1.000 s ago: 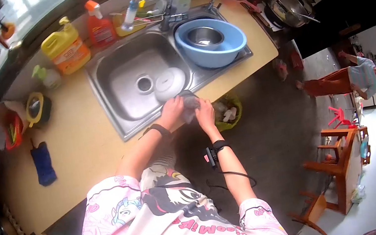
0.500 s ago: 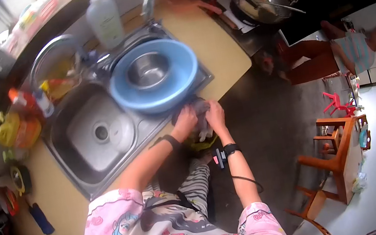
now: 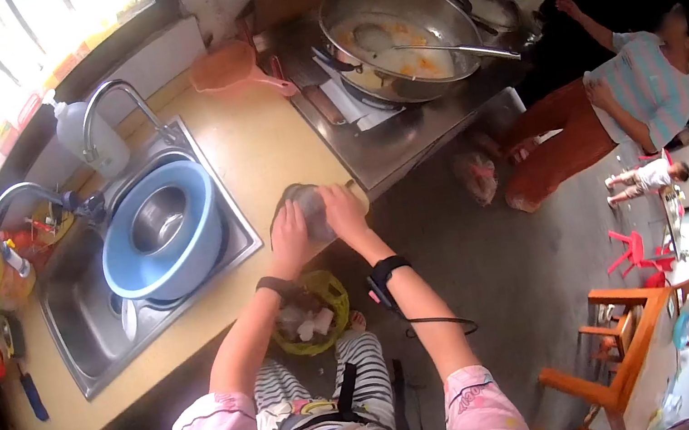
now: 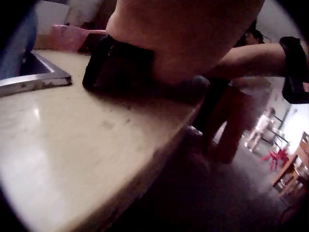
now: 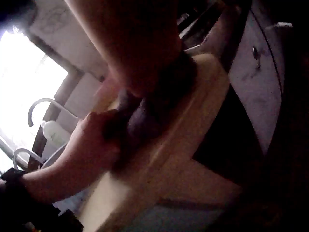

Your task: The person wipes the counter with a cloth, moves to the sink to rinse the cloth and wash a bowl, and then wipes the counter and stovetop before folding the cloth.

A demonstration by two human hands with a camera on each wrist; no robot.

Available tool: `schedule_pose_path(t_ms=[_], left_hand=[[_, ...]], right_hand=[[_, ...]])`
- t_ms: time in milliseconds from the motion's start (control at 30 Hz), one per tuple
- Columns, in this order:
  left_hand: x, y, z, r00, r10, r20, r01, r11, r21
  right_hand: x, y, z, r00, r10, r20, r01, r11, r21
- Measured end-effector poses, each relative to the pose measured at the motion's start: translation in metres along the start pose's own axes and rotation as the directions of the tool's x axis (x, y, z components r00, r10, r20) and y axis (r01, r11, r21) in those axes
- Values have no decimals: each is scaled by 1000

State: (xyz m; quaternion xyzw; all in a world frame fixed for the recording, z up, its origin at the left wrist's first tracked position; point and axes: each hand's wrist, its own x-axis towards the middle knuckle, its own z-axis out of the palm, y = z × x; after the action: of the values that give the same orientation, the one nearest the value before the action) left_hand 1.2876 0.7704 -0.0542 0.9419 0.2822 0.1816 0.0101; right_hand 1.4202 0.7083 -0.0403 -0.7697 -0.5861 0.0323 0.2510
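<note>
A bunched grey cloth point(image 3: 308, 201) lies on the beige counter point(image 3: 260, 152) at its front edge, between the sink and the stove. My left hand point(image 3: 290, 236) grips the cloth's left side and my right hand point(image 3: 342, 214) grips its right side, both bearing down on it. In the right wrist view the left hand point(image 5: 91, 140) is curled against the dark cloth point(image 5: 149, 116) under the right hand point(image 5: 140, 48). In the left wrist view the cloth point(image 4: 120, 67) shows as a dark mass under the left hand point(image 4: 183, 38), on the counter point(image 4: 72, 145).
A blue basin point(image 3: 201, 240) holding a steel bowl point(image 3: 154, 219) fills the sink left of the hands. A wok point(image 3: 396, 35) with a ladle sits on the stove behind, beside a pink scoop point(image 3: 230, 65). A yellow basket point(image 3: 331, 296) stands on the floor below. A person point(image 3: 620, 106) stands at right.
Both hands have carried the cloth rightwards from the sink's front edge to the counter beside the stove. The head view has swung right with them.
</note>
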Motion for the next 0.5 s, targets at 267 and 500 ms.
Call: schedule_pose_path(t_ms=[267, 500], left_hand=[[-33, 22, -19, 967, -158, 201, 187, 973, -134], [-37, 26, -13, 938, -192, 289, 218, 974, -60]], right_hand=[[-23, -5, 4, 990, -139, -8, 135, 973, -189], [-32, -3, 8, 984, -144, 100, 163, 962, -220]])
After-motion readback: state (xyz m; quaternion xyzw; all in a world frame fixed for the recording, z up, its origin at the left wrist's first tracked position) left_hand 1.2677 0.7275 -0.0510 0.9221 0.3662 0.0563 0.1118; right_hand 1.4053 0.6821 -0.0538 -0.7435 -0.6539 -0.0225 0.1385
